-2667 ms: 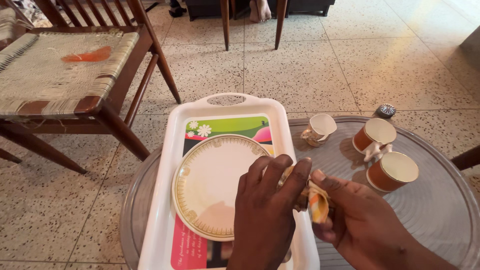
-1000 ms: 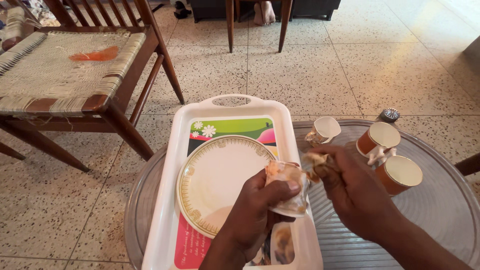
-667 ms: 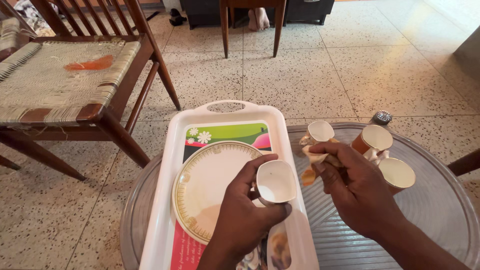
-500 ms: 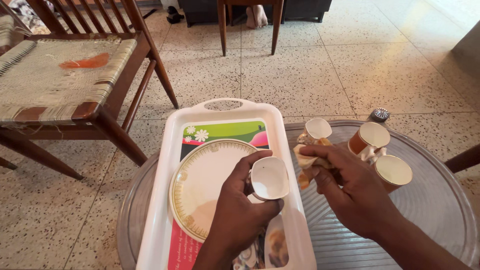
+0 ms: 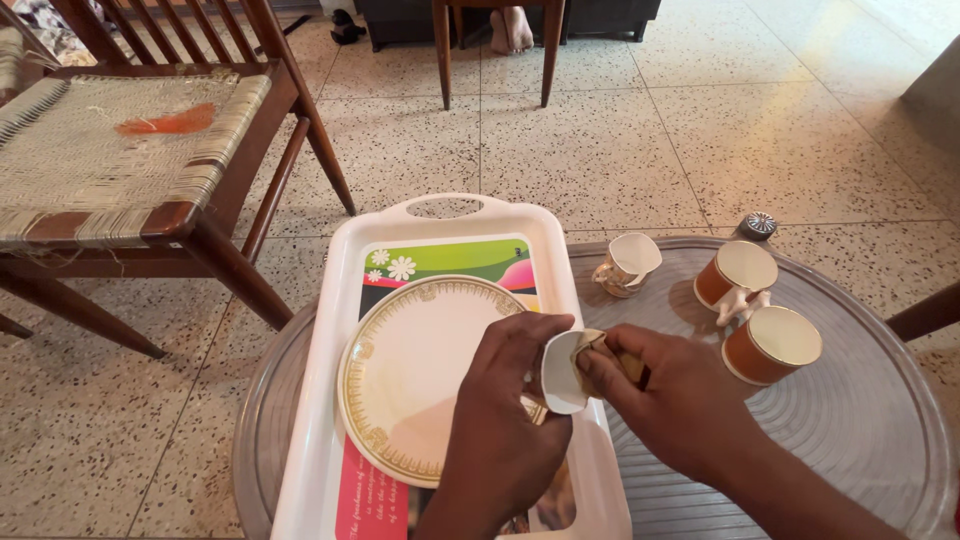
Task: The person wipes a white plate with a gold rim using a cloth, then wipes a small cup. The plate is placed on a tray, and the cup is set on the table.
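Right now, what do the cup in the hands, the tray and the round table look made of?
Cup: glazed ceramic, probably; glossy white inside. Tray: likely moulded plastic, smooth white rim with a cut-out handle. Table: seemingly glass, translucent with ridged rings.

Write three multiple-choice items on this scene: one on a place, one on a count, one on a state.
1. Where does the plate lie?
A. on the chair
B. in the white tray
C. on the floor

2. How many orange cups stand on the glass table?
A. two
B. four
C. none

3. What is the left hand doing?
A. resting flat
B. gripping the tray handle
C. holding a white cup

Answers:
1 B, the plate sits inside the tray's rim.
2 A, two stand at the right.
3 C, its fingers wrap the cup while the right hand presses a cloth in.
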